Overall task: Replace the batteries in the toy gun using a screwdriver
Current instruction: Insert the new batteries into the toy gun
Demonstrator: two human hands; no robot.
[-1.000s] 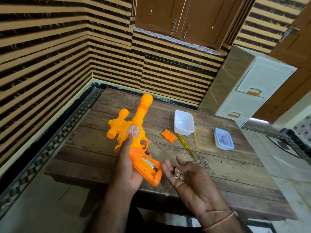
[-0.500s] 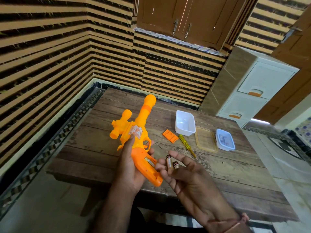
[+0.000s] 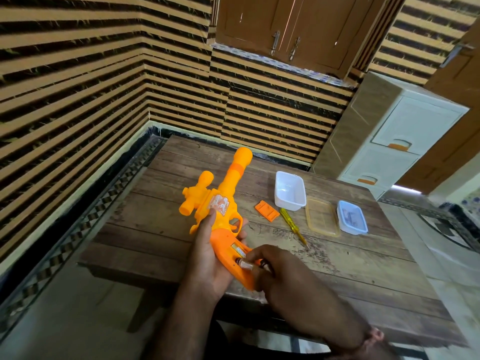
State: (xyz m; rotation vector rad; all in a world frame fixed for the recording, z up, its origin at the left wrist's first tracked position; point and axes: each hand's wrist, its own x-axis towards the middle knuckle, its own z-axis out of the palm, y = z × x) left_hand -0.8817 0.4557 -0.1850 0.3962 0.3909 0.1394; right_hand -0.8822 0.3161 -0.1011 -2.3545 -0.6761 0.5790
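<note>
Much of the orange grip of the toy gun [image 3: 220, 203] was hidden under the two hands in the lower middle of the frame, and the far edge of its open battery bay was covered by the right hand [image 3: 283, 276]. That hand's fingers were curled, pinching a battery [image 3: 245, 263] whose metal end sat at the bay opening; a second battery [image 3: 237, 249] lay inside, its label too small to read. The left hand [image 3: 207, 253] was wrapped around the grip from below, forefinger stretched up along the yellow body toward a worn, unreadable sticker [image 3: 219, 203]. The barrel pointed to the upper middle of the frame above the wooden counter [image 3: 155, 229]. Right of the gun lay the orange battery cover [image 3: 266, 210], the yellow-handled screwdriver [image 3: 292, 224], a white tub [image 3: 289, 190], an amber lid [image 3: 322, 216] and a blue-lidded box [image 3: 352, 216], whose contents were blurred. Half a second earlier the right hand had been spread beside the grip with two batteries lying across its fingers; it had since turned over and come onto the bay, and only one battery showed in it.
</note>
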